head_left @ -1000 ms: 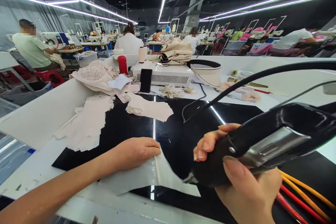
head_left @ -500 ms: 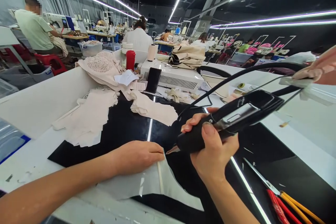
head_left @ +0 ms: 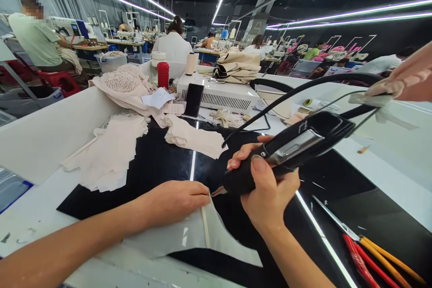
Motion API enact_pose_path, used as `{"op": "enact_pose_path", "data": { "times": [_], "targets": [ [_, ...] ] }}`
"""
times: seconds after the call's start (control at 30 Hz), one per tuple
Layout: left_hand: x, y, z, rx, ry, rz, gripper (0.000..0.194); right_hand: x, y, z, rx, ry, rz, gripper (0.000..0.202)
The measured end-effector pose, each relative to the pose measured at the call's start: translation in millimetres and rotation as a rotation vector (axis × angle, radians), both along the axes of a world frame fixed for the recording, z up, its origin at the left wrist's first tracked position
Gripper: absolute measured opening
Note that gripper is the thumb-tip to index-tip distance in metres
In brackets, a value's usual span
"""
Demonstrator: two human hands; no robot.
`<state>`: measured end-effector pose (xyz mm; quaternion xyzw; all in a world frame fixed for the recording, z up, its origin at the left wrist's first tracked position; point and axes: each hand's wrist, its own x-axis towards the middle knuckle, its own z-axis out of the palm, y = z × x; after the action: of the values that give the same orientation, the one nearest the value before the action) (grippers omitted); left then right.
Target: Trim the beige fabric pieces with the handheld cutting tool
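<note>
My right hand [head_left: 270, 189] is wrapped around a black corded hand tool [head_left: 286, 148] with a silver lever on its side. The tool's narrow tip [head_left: 218, 191] points left and sits at the edge of a pale, thin cloth piece [head_left: 226, 234]. At that edge my left hand [head_left: 185, 195] is closed, fingertips pinching the cloth beside the tip. From under its fingers a narrow cream strip [head_left: 205, 229] runs down over the cloth. Whether the tip touches the cloth, I cannot tell. The cloth lies across a glossy black sheet [head_left: 162, 162].
Scissors [head_left: 351, 234] with red and orange handles lie at the lower right. Piled pale cloth pieces [head_left: 104, 153] are at the left, a phone [head_left: 194, 100] and red cup [head_left: 163, 75] behind. A tied cable [head_left: 313, 78] arches at the right. Several people work farther back.
The view has shifted slightly, so the background sits a little left and higher. The right hand and tool are slightly farther left, the tip closer to the left fingertips. Both grips are unchanged.
</note>
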<state>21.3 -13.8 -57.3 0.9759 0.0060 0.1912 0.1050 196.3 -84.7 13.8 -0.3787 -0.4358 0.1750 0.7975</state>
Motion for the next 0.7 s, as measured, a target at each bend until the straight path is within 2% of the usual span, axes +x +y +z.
{"op": "enact_pose_path", "data": {
  "times": [0.33,0.53,0.7],
  "targets": [
    [0,1,-0.8,-0.009,-0.011,0.001,0.026,-1,-12,0.8,0.012,0.006,-0.001,0.034],
    [-2,3,-2.3,-0.006,0.003,-0.004,0.031,-3,-14,-1.5,-0.005,-0.002,-0.031,0.033],
    [-3,4,0.2,-0.012,0.008,-0.019,0.032,-2,-18,2.9,-0.021,0.007,-0.051,0.034]
  ]
}}
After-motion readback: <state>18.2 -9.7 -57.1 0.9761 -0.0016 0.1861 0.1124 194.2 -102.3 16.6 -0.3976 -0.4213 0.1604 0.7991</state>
